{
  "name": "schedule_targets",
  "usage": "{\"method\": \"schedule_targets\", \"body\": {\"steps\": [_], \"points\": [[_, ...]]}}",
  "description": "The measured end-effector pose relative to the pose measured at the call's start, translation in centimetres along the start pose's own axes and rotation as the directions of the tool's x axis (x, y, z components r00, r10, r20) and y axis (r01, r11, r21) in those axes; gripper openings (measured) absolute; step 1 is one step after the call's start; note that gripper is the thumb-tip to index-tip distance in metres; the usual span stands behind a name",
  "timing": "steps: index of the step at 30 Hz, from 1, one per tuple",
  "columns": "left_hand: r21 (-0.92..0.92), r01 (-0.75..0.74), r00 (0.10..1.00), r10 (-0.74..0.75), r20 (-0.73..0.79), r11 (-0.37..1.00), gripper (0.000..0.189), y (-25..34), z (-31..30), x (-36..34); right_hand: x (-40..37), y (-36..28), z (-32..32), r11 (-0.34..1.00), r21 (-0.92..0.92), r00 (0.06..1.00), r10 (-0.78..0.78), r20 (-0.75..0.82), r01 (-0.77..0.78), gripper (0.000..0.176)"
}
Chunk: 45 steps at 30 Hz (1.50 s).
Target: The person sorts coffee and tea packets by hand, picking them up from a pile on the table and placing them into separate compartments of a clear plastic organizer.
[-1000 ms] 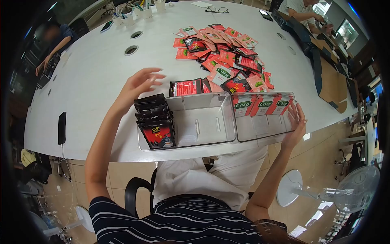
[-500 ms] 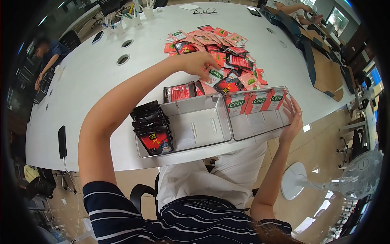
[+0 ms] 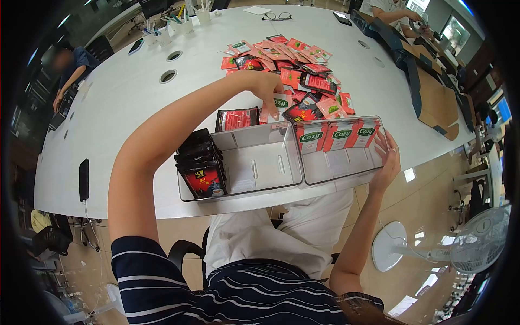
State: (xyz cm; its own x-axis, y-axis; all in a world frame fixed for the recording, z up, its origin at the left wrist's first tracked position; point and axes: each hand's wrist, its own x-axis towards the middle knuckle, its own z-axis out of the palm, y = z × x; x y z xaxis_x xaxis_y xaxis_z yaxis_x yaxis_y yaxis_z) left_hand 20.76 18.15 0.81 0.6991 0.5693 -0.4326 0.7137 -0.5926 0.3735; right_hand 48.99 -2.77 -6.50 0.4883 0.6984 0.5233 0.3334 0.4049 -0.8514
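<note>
My left hand (image 3: 268,93) reaches over the near edge of the pile, its thumb and fingers closed on a pink-and-white Cozy tea packet (image 3: 280,102). At the right end of the right clear plastic bin (image 3: 342,177), my right hand (image 3: 388,162) grips the end wall. Several Cozy packets (image 3: 342,134) stand in a row along that bin's back wall. The left clear bin (image 3: 271,185) adjoins it and holds a stack of black-and-red coffee sachets (image 3: 203,176) at its left end. Behind it lie more red-and-black sachets (image 3: 237,119).
A loose pile of pink and red packets (image 3: 292,54) covers the table's middle. Eyeglasses (image 3: 277,17), pen cups (image 3: 183,26) and a phone (image 3: 342,18) sit farther back. An opened cardboard box (image 3: 433,103) stands right. Other people sit at the far left and far right.
My left hand has closed on the Cozy packet and drawn it slightly left and nearer to the bins. My right hand stays on the right bin's end. The view has shifted slightly.
</note>
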Motion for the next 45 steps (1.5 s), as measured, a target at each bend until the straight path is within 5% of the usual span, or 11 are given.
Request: {"method": "schedule_targets", "body": {"steps": [5, 16, 22, 26, 29, 41, 45], "points": [[0.181, 0.047, 0.995, -0.031, -0.092, 0.982, 0.051, 1.4, 0.5, -0.3, 0.0, 0.0, 0.0, 1.000, 0.013, 1.000, -0.003, -0.004, 0.003, 0.045], [0.032, -0.013, 0.953, 0.022, -0.301, 0.999, 0.057, 1.3, -0.1, -0.9, -0.1, 0.1, -0.2, 1.000, 0.008, 1.000, 0.006, 0.002, -0.006, 0.046], [0.071, -0.080, 0.749, 0.107, -0.654, 0.994, 0.052, 1.4, -2.8, 0.1, -0.1, -0.1, -0.1, 1.000, 0.026, 1.000, 0.016, -0.022, -0.015, 0.041], [-0.147, -0.079, 0.932, 0.021, -0.362, 0.986, 0.037, 5.3, -2.8, 0.7, -0.1, 0.1, -0.2, 1.000, 0.006, 1.000, 0.009, -0.021, -0.009, 0.044], [-0.342, -0.164, 0.973, 0.096, -0.209, 0.925, 0.030, 4.4, -0.3, 5.0, -0.1, 0.1, -0.2, 1.000, -0.001, 1.000, 0.008, -0.014, -0.008, 0.045], [-0.214, -0.139, 0.957, 0.076, -0.278, 0.967, 0.023, 9.4, 1.4, 6.3, -0.1, 0.2, -0.3, 1.000, 0.007, 1.000, 0.011, -0.017, -0.010, 0.042], [-0.030, -0.211, 0.872, 0.174, -0.458, 0.977, 0.026, 8.9, 0.5, 6.1, -0.1, -0.1, -0.4, 1.000, 0.002, 1.000, 0.017, -0.007, -0.017, 0.044]]}}
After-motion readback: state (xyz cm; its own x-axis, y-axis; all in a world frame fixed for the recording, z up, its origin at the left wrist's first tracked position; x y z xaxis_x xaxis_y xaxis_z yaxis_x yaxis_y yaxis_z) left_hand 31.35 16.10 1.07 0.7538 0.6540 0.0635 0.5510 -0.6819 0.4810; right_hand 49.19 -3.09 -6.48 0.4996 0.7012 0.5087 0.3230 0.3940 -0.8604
